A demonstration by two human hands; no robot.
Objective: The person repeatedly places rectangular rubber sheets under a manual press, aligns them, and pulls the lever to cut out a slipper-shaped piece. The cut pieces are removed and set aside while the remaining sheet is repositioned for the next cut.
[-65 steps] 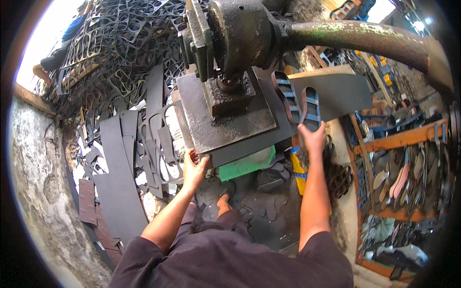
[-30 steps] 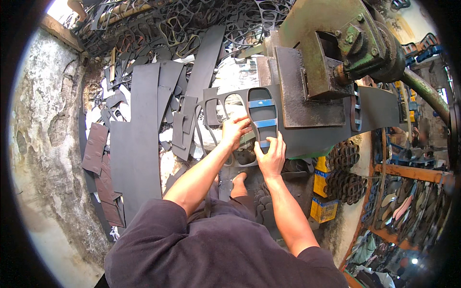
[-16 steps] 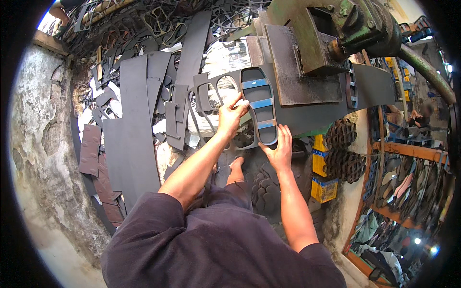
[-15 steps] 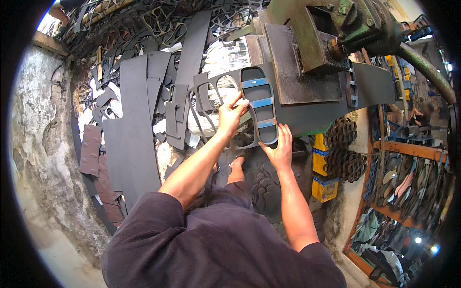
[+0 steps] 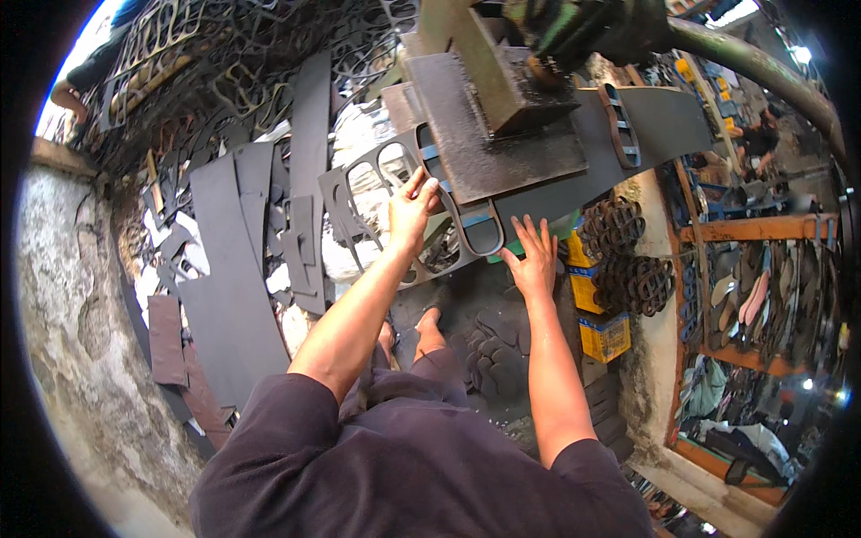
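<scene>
A shoe-sole-shaped cutting die (image 5: 482, 235) with blue cross bars lies on a dark sheet (image 5: 653, 130), its middle hidden under the heavy metal plate (image 5: 502, 148) of a press. To the die's left, my left hand (image 5: 411, 211) has thumb and forefinger close together on the strip of sheet between cut-out holes. My right hand (image 5: 535, 257) rests beside the die's near end, fingers spread at the sheet's front edge and holding nothing. Farther right on the sheet stands a second die (image 5: 620, 127).
Dark offcut sheets (image 5: 229, 269) and hole-cut scraps pile up at left and behind. Yellow crates (image 5: 603, 335) and bundles of dark looped pieces (image 5: 632, 282) stand at right, near a shelf of soles (image 5: 762, 287). Cut soles (image 5: 491, 363) lie on the floor. A green press arm (image 5: 753, 58) crosses overhead.
The press plate has swung left and now covers the die's middle. My right hand has come off the die and spread its fingers. The view has shifted, too.
</scene>
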